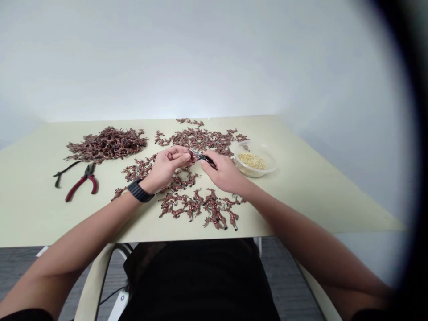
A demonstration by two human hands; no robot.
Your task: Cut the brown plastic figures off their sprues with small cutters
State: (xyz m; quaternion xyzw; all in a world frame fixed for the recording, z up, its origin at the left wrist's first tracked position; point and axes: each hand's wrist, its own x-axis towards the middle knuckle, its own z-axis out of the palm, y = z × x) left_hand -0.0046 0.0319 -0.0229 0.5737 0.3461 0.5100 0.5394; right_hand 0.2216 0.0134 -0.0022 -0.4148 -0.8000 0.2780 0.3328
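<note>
Over the middle of the table my left hand (167, 166) has its fingers closed in a pinch. A small brown animal figure (193, 157) shows partly at its fingertips, mostly covered by the fingers. Wrapped in my right hand (224, 170) are small pliers (207, 160) with dark handles. Their metal tip points left and meets the left fingertips. Below the hands lie loose brown deer-like figures (214, 207), and more of them (200, 139) spread out beyond.
A heaped pile of brown figures (109, 143) is at the back left. In front of it lie red-handled pliers (83, 180) and a black-handled tool (63, 173). Right of my hands stands a clear plastic bowl (272, 162) with tiny gold-coloured pieces (252, 160).
</note>
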